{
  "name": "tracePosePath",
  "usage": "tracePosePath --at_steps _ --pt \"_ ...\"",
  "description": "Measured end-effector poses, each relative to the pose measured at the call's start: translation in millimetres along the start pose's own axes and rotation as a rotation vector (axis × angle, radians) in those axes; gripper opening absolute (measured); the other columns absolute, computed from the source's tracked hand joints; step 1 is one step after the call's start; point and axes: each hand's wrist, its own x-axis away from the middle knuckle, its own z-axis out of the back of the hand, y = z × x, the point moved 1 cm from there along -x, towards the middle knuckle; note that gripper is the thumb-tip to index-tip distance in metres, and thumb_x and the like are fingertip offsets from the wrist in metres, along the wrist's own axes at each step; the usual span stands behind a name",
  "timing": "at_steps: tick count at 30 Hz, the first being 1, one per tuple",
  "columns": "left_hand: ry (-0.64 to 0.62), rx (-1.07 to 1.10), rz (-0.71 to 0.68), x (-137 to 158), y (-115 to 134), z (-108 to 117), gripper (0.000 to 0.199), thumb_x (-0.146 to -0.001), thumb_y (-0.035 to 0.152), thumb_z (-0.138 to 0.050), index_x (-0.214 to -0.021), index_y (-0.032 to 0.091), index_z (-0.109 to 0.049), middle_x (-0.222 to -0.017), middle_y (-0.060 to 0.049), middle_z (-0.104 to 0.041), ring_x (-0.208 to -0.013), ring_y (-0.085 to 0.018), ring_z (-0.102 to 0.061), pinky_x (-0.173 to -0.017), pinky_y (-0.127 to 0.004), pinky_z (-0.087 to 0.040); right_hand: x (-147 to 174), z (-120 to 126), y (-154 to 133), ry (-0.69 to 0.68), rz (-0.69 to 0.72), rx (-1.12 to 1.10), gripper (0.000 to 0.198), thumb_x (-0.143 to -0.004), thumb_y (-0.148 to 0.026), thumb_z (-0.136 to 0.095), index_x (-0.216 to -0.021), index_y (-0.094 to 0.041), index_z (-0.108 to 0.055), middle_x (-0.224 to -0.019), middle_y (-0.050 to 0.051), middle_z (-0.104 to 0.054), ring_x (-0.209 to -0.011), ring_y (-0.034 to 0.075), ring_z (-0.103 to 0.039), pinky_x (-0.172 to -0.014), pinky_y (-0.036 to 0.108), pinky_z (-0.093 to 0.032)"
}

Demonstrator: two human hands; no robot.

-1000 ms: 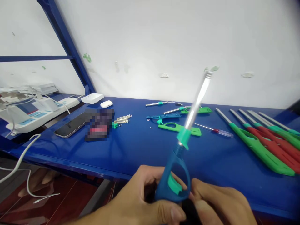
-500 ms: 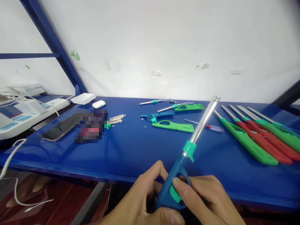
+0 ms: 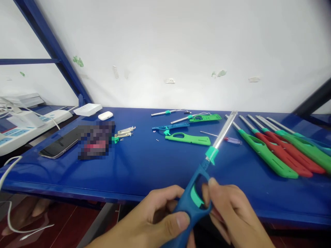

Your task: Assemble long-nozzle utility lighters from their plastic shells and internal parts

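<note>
At the far left of the desk, a phone lies slantwise, with a white earphone case behind it. The left hand is clamped on the handle of the blue lighter, its thumb across the front. The lighter is above the desk's near edge; its long axis slants from lower left to upper right, the metal tube pointing away from the person and rightward. The right hand pinches the rim of the trigger loop. Beyond the tube lies a screwdriver; farther right, green and red lighters lie slanted in a row.
</note>
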Motion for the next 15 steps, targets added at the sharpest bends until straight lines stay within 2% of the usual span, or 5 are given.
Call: tracePosePath --at_steps 2,4,6,10,15 --pt "-0.045 0.072 0.028 -1 -3 3 0.048 -0.102 0.061 -0.066 -0.124 0.018 -0.066 -0.079 -0.002 -0.064 -0.064 -0.011 -0.051 -0.057 -0.019 -0.035 0 2 5 -0.025 -0.098 -0.060 0.071 -0.092 -0.088 -0.051 -0.059 -0.026 -0.051 -0.053 -0.003 -0.037 -0.050 0.014 -0.038 -0.051 0.028 -0.048" --pt "-0.096 0.202 0.000 -4 -7 4 0.045 -0.104 0.055 -0.065 -0.125 0.016 -0.065 -0.073 -0.001 -0.061 -0.060 -0.010 -0.048 -0.054 -0.018 -0.034 -2 2 5 -0.132 -0.154 -0.126 0.070 -0.099 -0.084 -0.042 -0.059 -0.026 -0.042 -0.050 -0.006 -0.026 -0.047 0.012 -0.024 -0.047 0.028 -0.037" --pt "-0.128 0.334 -0.023 -7 -9 3 0.038 -0.103 0.050 -0.067 -0.119 0.016 -0.066 -0.068 0.001 -0.058 -0.054 -0.010 -0.045 -0.051 -0.019 -0.034 -4 2 3 -0.178 -0.152 -0.154 0.070 -0.102 -0.082 -0.037 -0.061 -0.026 -0.038 -0.050 -0.007 -0.026 -0.047 0.012 -0.023 -0.047 0.027 -0.032" --pt "-0.139 0.470 0.026 -13 -9 1 0.029 -0.102 0.044 -0.064 -0.111 0.018 -0.065 -0.064 0.002 -0.055 -0.047 -0.010 -0.041 -0.047 -0.020 -0.032 -5 1 0 -0.180 -0.151 -0.179 0.068 -0.100 -0.084 -0.042 -0.066 -0.025 -0.046 -0.054 -0.008 -0.027 -0.048 0.011 -0.025 -0.046 0.026 -0.031" --pt "-0.252 0.533 0.092 -11 -5 0 0.031 -0.090 0.041 -0.073 -0.111 0.018 -0.066 -0.061 0.004 -0.051 -0.043 -0.009 -0.035 -0.044 -0.023 -0.020 -2 0 -3 -0.135 -0.187 -0.177 0.072 -0.086 -0.093 -0.055 -0.068 -0.023 -0.052 -0.058 -0.008 -0.027 -0.051 0.009 -0.027 -0.047 0.025 -0.031"
